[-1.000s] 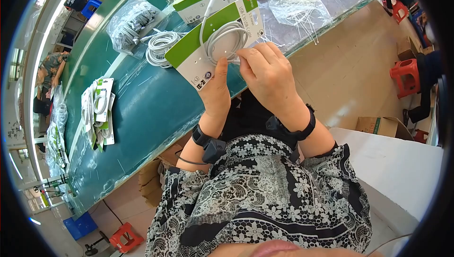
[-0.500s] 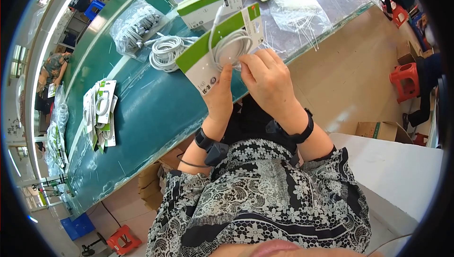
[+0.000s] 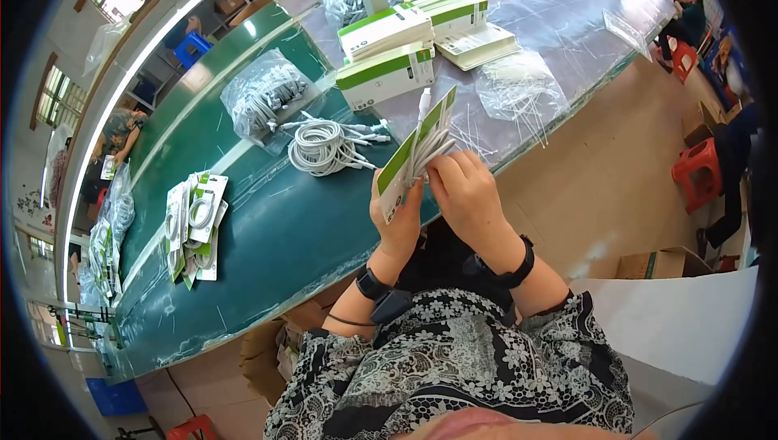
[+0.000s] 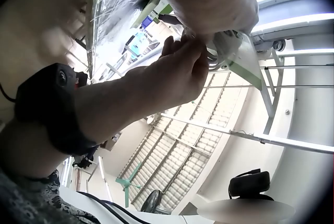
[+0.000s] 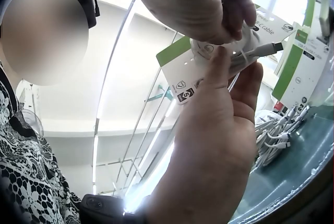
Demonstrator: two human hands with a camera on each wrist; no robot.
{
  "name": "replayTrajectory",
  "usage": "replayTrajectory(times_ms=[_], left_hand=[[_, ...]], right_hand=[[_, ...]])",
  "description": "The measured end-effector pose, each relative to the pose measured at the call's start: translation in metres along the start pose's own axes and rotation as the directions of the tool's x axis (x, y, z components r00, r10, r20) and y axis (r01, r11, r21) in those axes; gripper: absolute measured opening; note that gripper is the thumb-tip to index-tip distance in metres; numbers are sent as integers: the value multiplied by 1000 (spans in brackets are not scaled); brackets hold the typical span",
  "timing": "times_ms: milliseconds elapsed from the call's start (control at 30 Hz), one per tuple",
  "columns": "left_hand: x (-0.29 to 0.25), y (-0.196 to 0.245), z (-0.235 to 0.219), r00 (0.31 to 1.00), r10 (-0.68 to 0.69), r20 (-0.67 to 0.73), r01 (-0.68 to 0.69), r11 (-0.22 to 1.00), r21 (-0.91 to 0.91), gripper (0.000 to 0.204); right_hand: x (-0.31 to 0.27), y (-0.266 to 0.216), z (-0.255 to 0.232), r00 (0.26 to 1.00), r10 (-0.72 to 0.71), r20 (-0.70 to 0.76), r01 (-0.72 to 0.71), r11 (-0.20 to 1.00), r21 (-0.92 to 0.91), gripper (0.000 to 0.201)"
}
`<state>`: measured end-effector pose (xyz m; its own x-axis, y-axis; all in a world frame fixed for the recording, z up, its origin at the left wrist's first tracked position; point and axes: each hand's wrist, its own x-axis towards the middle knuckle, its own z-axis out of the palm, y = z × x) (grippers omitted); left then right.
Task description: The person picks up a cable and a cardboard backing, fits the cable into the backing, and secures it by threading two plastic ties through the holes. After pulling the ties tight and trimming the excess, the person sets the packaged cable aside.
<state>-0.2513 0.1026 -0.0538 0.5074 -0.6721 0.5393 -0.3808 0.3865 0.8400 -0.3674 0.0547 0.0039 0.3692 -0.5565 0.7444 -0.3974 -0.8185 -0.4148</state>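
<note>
My left hand [image 3: 397,225] holds a green and white packaging card [image 3: 392,182], with the thumb on its face. Against the card lies a coiled white USB cable [image 3: 428,147], one connector standing up past the card's top edge. At the coil, my right hand [image 3: 472,197] has its fingertips curled in and pinching; what exactly they pinch is partly hidden and I cannot tell. In the right wrist view a thin white tie [image 5: 243,57] crosses the cable strands, and a connector [image 5: 270,50] sticks out beside them. The left wrist view shows the right hand [image 4: 175,72] close to the coil.
On the green table lie loose coiled cables [image 3: 320,148], a bag of cables [image 3: 263,100] and a pile of carded cables [image 3: 197,225]. Further back stand stacked cards [image 3: 387,75] and a bag of white ties [image 3: 519,87]. A red stool [image 3: 697,168] stands beyond the table's edge.
The card has tilted from facing the head camera to nearly edge-on. Both hands sit lower and slightly further right in view, and the head view now takes in more of the table's far end.
</note>
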Motion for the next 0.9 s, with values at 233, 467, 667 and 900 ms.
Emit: replayTrajectory(times_ms=[233, 467, 667, 900], left_hand=[[6, 8, -10, 874, -485, 22, 402, 698, -593, 25], [1, 49, -17, 794, -493, 356, 567, 389, -726, 33], [-7, 45, -18, 806, -465, 366, 568, 431, -702, 34], [-4, 53, -22, 841, -467, 271, 514, 536, -669, 35]], right_hand=[[-3, 14, -19, 989, 76, 124, -101, 973, 206, 13], [-28, 54, 8, 878, 404, 256, -477, 707, 522, 39], [-33, 38, 23, 973, 150, 177, -222, 824, 521, 45], [-38, 49, 29, 965, 211, 153, -261, 802, 538, 48]])
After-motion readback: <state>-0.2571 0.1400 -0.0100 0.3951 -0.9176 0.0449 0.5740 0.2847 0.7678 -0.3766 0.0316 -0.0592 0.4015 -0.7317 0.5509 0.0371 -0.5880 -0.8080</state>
